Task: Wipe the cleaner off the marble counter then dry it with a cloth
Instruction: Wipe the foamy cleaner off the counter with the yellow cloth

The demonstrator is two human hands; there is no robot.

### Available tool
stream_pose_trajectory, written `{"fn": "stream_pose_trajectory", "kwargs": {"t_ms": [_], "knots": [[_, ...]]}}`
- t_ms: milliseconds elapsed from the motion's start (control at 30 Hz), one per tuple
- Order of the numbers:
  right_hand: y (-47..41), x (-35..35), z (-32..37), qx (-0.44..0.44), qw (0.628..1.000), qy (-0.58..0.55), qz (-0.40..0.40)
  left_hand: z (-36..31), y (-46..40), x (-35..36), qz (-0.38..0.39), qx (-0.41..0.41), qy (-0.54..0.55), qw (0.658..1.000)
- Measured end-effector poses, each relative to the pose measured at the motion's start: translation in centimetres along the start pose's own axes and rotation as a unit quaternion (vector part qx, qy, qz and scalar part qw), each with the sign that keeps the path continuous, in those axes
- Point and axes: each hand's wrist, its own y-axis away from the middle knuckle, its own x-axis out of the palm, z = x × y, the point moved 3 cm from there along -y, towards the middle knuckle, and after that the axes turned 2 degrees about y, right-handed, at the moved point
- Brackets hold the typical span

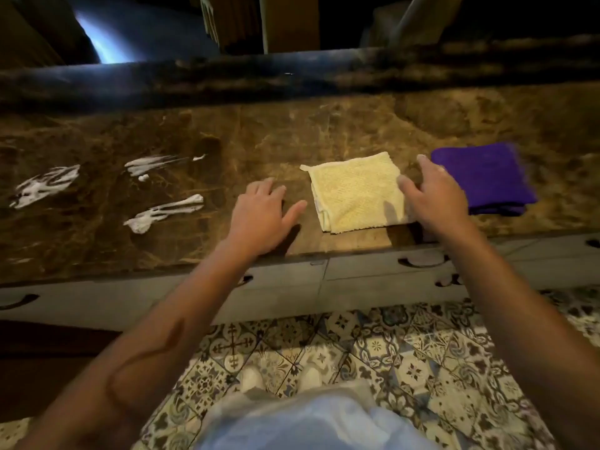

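A brown marble counter (pixel 324 128) runs across the view. Streaks of white cleaner (pixel 45 185) lie on its left part, with more cleaner streaks (pixel 162 212) nearer the middle. A folded yellow cloth (pixel 354 193) lies flat near the front edge. A folded purple cloth (pixel 487 177) lies to its right. My left hand (pixel 263 216) rests flat on the counter just left of the yellow cloth, fingers spread, holding nothing. My right hand (pixel 435 199) hovers over the yellow cloth's right edge with fingers apart, between the two cloths.
A darker raised ledge (pixel 292 76) runs along the back of the counter. Grey drawers with cut-out handles (pixel 422 261) sit under the front edge. Patterned floor tiles (pixel 389 352) lie below, where I stand.
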Motion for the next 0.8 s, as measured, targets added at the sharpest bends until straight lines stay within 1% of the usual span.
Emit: {"fn": "stream_pose_trajectory", "kwargs": {"t_ms": [33, 100, 133, 200, 267, 333, 400, 500, 600, 667, 733, 800], "knots": [[-0.8, 0.6, 0.0, 0.028, 0.999, 0.035, 0.006, -0.8, -1.5, 0.6, 0.009, -0.013, -0.022, 1.000], [-1.7, 1.7, 0.1, 0.075, 0.993, 0.085, 0.032, -2.2, -3.8, 1.8, 0.027, -0.059, -0.031, 0.997], [-1.9, 2.2, 0.5, 0.088, 0.990, 0.103, 0.050, -3.0, -4.5, 2.1, 0.049, -0.088, -0.019, 0.995], [-2.1, 3.3, 0.4, 0.101, 0.986, 0.121, 0.051, -3.5, -5.6, 3.4, 0.060, -0.128, 0.001, 0.990], [-2.3, 3.6, 0.4, 0.108, 0.986, 0.116, 0.047, -3.6, -6.3, 4.0, 0.066, -0.134, -0.010, 0.989], [-2.3, 3.9, 0.7, 0.120, 0.985, 0.112, 0.053, -4.7, -6.7, 4.2, 0.077, -0.112, -0.047, 0.990], [-2.2, 4.1, 1.0, 0.128, 0.984, 0.109, 0.065, -5.8, -7.3, 4.6, 0.100, -0.098, -0.045, 0.989], [-2.4, 4.2, 1.3, 0.131, 0.982, 0.099, 0.097, -6.0, -7.8, 5.3, 0.138, -0.124, 0.056, 0.981], [-2.5, 4.8, 1.3, 0.124, 0.981, 0.050, 0.144, -5.2, -7.1, 4.9, 0.140, -0.135, 0.176, 0.965], [-2.2, 5.1, 1.4, 0.116, 0.976, -0.023, 0.184, -4.3, -5.7, 3.9, 0.123, -0.125, 0.276, 0.945], [-1.3, 4.8, 2.0, 0.110, 0.962, -0.122, 0.217, -3.3, -3.7, 2.4, 0.097, -0.104, 0.364, 0.920], [-0.2, 4.0, 3.3, 0.088, 0.949, -0.197, 0.228, -1.8, -1.6, 0.8, 0.068, -0.077, 0.402, 0.910]]}}
